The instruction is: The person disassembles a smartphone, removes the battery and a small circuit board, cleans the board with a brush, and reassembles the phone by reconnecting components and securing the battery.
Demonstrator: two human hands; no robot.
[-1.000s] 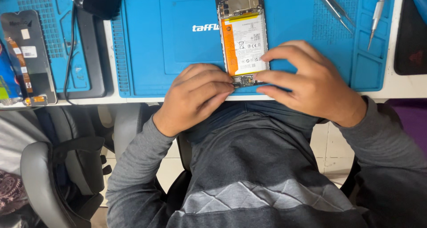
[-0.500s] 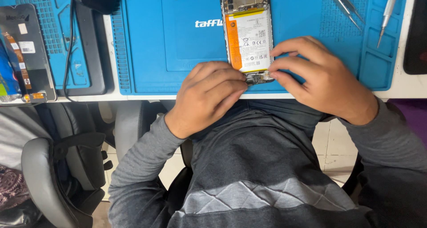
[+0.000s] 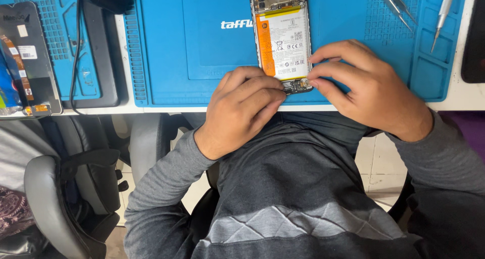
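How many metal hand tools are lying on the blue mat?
2: tweezers at the mat's upper right, and a slim screwdriver just right of them. Others may lie beyond the top edge.

Clad in a dark grey long-sleeved top, cuffs reaching both wrists. Pale grey band of crossed diamond stitching across the chest. Both hands bare.
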